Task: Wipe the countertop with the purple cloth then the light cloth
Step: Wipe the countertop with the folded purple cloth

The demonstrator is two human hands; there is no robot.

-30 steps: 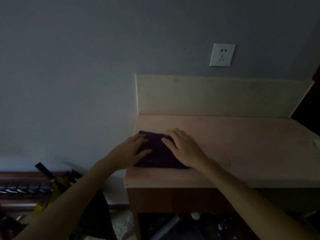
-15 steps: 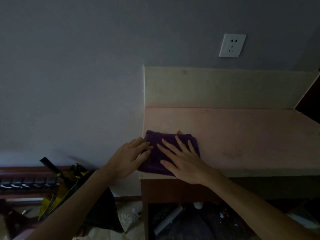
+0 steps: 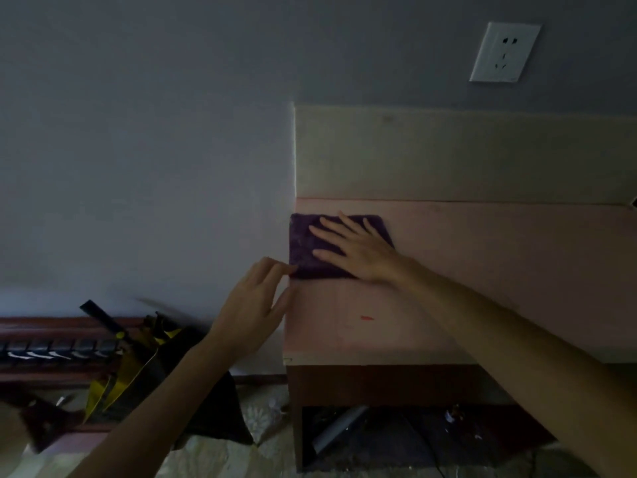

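A folded purple cloth [image 3: 305, 246] lies flat on the pink countertop [image 3: 482, 270], at its far left near the backsplash. My right hand [image 3: 355, 248] presses on the cloth with fingers spread and straight. My left hand [image 3: 253, 305] hovers off the counter's left edge, fingers loosely extended, its fingertips at the cloth's front left corner. No light cloth is in view.
A cream backsplash [image 3: 448, 157] rises behind the counter, with a white wall socket [image 3: 504, 52] above it. A small red mark [image 3: 367, 318] sits on the counter's front part. Dark clutter with yellow pieces [image 3: 131, 367] lies on the floor to the left; an open shelf [image 3: 396, 439] is below the counter.
The cloth has slid from the counter's front edge toward the backsplash under my right hand. My left hand has come off the cloth and now sits at its corner.
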